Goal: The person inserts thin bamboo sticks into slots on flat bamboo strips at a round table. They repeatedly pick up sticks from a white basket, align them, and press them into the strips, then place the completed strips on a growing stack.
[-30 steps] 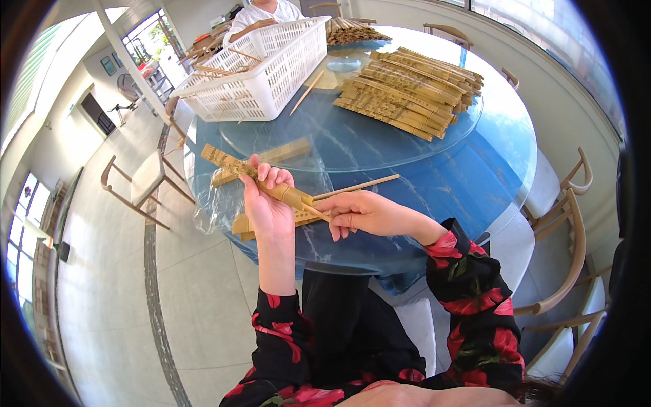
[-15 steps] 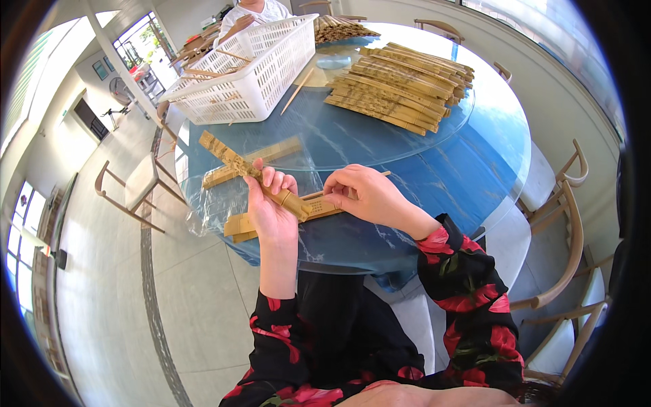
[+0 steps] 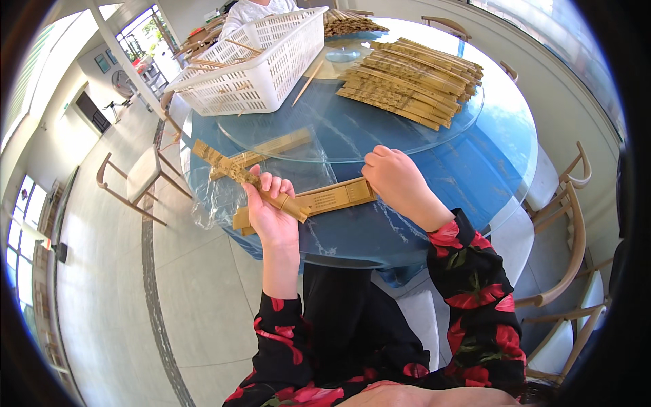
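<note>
My left hand (image 3: 272,216) is wrapped round a narrow bamboo-patterned strip (image 3: 222,163), held aslant above the table with its far end pointing up-left. Below it, a longer tan strip with small print (image 3: 336,197) lies flat near the table's front edge. By the right end of that strip, my right hand (image 3: 397,178) is closed with the fingers curled in; whatever they may hold is hidden. Behind my left hand, another tan strip (image 3: 285,144) lies on a clear plastic sheet (image 3: 315,163).
A white slatted basket (image 3: 271,81) with thin sticks stands far left, beside a loose stick (image 3: 308,83). A big pile of bamboo-patterned strips (image 3: 413,81) lies on the turntable, with a darker bundle (image 3: 349,24) behind. A person in white (image 3: 261,10) sits across. Wooden chairs (image 3: 146,180) surround the table.
My right hand has moved right, away from my left, and its fingers have curled in. The thin stick at it no longer shows. My left hand still grips the strip.
</note>
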Motion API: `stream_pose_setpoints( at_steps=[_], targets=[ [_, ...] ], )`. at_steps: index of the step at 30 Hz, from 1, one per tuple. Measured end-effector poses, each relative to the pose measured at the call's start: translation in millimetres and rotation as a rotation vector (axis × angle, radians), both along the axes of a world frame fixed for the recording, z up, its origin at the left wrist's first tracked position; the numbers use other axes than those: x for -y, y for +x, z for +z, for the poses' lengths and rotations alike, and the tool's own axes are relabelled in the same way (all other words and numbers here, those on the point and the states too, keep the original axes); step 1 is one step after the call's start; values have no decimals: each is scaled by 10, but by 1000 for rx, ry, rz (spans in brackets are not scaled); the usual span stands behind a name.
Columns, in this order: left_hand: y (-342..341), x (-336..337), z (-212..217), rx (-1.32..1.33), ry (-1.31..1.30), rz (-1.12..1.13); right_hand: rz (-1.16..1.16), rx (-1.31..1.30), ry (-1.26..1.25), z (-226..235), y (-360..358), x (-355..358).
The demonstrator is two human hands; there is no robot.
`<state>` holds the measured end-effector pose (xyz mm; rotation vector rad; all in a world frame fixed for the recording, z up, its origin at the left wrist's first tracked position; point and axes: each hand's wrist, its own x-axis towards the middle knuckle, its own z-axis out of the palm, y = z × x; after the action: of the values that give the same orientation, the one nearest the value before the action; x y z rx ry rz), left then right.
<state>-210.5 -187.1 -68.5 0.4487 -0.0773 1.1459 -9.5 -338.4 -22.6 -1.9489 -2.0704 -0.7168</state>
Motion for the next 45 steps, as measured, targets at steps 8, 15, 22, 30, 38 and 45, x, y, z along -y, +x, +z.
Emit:
stream_pose_setpoints(
  at_steps=[8,15,22,30,38,45],
  targets=[
    [57,-73,-53,73,-81,-49,40,-372,68,175,118,175],
    [39,-32,-5,71,-100,-39,-207,-495,365,163,-647,935],
    [97,2,-4,73,-46,-119,-159,-1034,248,-260,-1631,1423],
    [101,-29,-41,57,-11,-168,-165,-1077,172,-360,-1639,1368],
    [72,10,20,16,-9,-245,-160,-1273,55,-365,-1618,1395],
    [78,56,69,-33,13,-329,-209,-1294,75,-327,-1741,1149]
  ],
)
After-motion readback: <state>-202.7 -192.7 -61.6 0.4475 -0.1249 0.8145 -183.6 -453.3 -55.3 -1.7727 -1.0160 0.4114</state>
